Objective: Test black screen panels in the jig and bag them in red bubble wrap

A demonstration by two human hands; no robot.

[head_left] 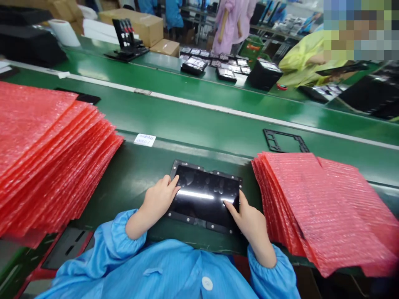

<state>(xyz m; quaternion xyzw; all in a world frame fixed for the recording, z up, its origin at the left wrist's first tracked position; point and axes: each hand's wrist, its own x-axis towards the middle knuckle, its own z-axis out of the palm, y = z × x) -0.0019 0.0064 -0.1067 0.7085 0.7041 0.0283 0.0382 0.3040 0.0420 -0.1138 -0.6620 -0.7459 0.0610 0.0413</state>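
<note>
A black display panel (207,193) with a glossy screen and a dark frame dotted with round light spots lies on the green bench in front of me. Smudges and a bright light streak show on its glass. At its left edge, my left hand (160,197) grips the panel, fingertips on the frame and screen border. My right hand (251,216) holds the opposite edge, its thumb over the glass and other fingers along the side. The undersides of both hands are hidden.
Tall stacks of red bubble-wrap bags stand on the left (52,166) and right (324,203). Behind the right stack lies a black open frame (285,141). A white label (145,140) sits on the bench. Across the line, a person in yellow (307,54) is beside several black boxed units (264,74).
</note>
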